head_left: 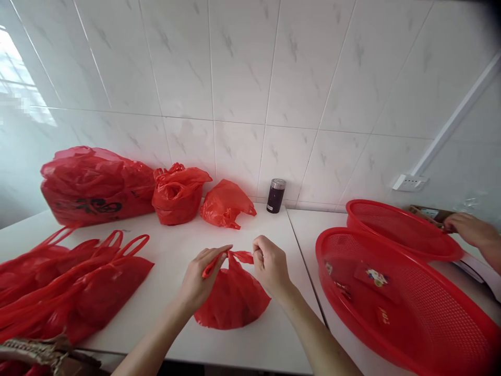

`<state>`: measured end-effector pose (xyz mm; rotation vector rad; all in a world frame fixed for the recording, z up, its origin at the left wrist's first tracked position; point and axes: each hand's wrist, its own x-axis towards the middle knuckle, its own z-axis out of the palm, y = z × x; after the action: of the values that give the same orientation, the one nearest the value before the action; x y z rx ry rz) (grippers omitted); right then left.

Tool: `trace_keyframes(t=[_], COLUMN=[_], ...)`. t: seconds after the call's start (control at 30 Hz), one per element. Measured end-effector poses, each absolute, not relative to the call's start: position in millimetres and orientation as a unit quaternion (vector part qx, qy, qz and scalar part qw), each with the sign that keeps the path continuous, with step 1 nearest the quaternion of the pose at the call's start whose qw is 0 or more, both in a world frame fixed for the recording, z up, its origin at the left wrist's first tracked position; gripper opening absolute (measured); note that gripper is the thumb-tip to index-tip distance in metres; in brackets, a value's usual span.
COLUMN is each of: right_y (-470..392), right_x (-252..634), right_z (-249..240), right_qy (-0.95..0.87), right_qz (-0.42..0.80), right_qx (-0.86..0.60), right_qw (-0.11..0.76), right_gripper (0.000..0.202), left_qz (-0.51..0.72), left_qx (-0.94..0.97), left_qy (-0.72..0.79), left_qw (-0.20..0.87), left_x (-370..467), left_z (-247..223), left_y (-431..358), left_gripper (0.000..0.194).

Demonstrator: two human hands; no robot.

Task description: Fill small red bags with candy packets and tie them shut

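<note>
A filled red plastic bag (235,303) rests on the white table in front of me, its neck gathered upward. My left hand (203,274) grips one side of the twisted top, the fingers pressed together around a strip of red plastic. On the other side, my right hand (270,263) is closed in a fist on the bag's other handle, which stretches out from the neck. What lies inside the bag cannot be made out through the plastic.
Red bags with handles (97,287) lie at left. Behind stand a large red bundle (94,188), a red bag (178,198), a crumpled red bag (227,203) and a dark flask (276,196). Right are two red baskets (450,297); another person's hand (472,230) reaches over the far one.
</note>
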<state>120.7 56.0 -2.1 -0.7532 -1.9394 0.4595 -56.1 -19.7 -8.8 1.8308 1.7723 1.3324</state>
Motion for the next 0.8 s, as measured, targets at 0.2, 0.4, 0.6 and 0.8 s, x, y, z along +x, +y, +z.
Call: trace_keyframes(t=[0.2,0.4,0.6,0.8], right_y=[44.1,43.8,74.7,74.3], right_x=[111.2,113.8,163.5,153.7], right_z=[-3.1,-2.9,-52.7,-73.8], right_qy=[-0.786,-0.796,-0.785,-0.754], right_qz=[0.345,0.315,0.232,0.192], right_qx=[-0.282,-0.318,-0.443,-0.519], right_qw=[0.428,0.407,0.365,0.353], right_gripper=[0.015,0.036,0.039,0.04], left_qz=[0.489,0.51,0.518,0.505], left_qx=[0.655,0.608,0.484,0.478], left_qy=[0.57,0.592,0.679,0.7], left_qw=[0.084,0.137,0.192,0.164], left_x=[-56.6,-53.6,-93.0,-76.9], left_z=[-18.1,-22.1,-64.0,-73.2], left_y=[-26.8,-25.1,-48.1,-41.9], left_gripper=[0.031,0.029,0.033,0.034])
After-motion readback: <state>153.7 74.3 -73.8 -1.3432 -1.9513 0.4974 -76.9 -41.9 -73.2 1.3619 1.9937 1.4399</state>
